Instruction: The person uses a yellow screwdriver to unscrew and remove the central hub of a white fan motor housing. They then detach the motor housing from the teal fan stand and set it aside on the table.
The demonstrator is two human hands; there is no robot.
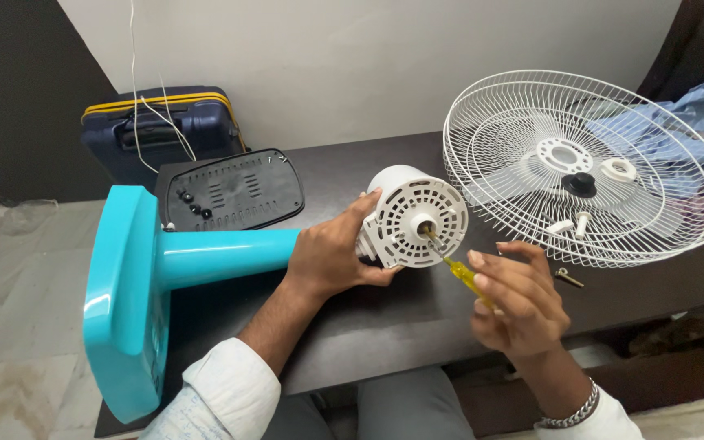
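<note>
**Fan stripped to its motor, screwdriver at the front face**

The fan is seen well taken apart. The motor (411,222), in its white vented housing, is laid on its side on the dark table (385,318), joined to the turquoise stand (222,254), whose base (124,301) hangs past the table's left edge. The housing is gripped from behind by the left hand (334,257), fingers wrapped round its rim. A yellow-handled screwdriver (459,273) is held closed in the right hand (515,305), and its tip is set against the front face, just beside the shaft; whether it sits in a screw cannot be told.

What appears done: the white wire guards (588,163) are off and stacked on the right of the table, near the motor. Inside them lie a black knob (580,184), a white ring nut (618,169) and two small white parts (570,223). The blade seems to lie among the guards, though this is not clear through the wires. A black vented cover (234,189) is set apart at the table's back left, in front of a navy suitcase (165,130). A small metal piece (568,278) lies on the table by the guards' near edge.

What appears left, as a judgement only: the motor housing is closed and on its stand, so work on the housing itself seems only at its start.
</note>
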